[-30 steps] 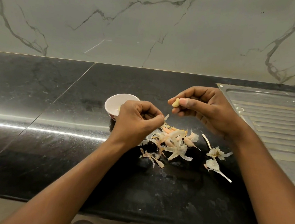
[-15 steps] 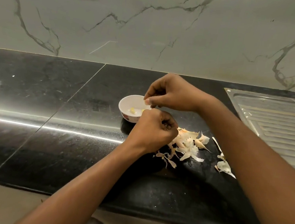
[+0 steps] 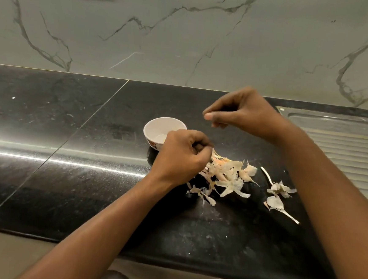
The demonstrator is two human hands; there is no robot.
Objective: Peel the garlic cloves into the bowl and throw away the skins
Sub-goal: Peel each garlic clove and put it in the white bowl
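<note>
- My left grip (image 3: 184, 157) is curled closed, low over the black stone worktop (image 3: 65, 185). Its fingers hide whatever is inside, so I cannot tell whether it holds a clove.
- My right grip (image 3: 242, 113) hangs higher and farther out, fingertips drawn against the thumb, with nothing showing between them.
- The small round white bowl with a patterned outside (image 3: 157, 126) stands just beyond my left grip, on its left. The knuckles cover part of the rim and most of what lies in it.
- The heap of pale papery garlic skins (image 3: 228, 176) lies just right of my left grip, beneath the right one. A smaller scatter of skins and stalk (image 3: 278, 193) sits further right.
- I judge I am mid-peeling, between one clove and the next, with the skins not yet thrown away.
- Next, the right grip should come down to the left and pinch a skin edge. These light flakes will later need sweeping together.
</note>
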